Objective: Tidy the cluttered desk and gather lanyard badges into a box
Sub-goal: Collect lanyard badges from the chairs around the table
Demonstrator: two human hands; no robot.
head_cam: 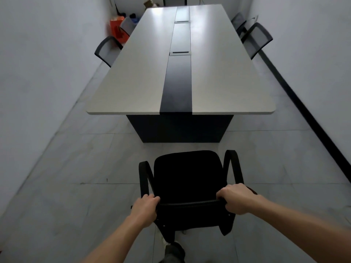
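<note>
A black office chair (188, 177) stands on the floor between me and the near end of a long table (133, 82). My left hand (145, 206) grips the left end of the chair's backrest top. My right hand (234, 199) grips the right end of the same backrest. The table has a pale top with a dark strip (178, 86) down its middle and two cable hatches. No lanyard badges or box show on the table.
Grey mesh chairs stand at the table's left (106, 49) and right (257, 38) sides. An orange bag (117, 30) and other clutter lie on the floor at the far left corner. White walls close in on both sides; tiled floor lies around the chair.
</note>
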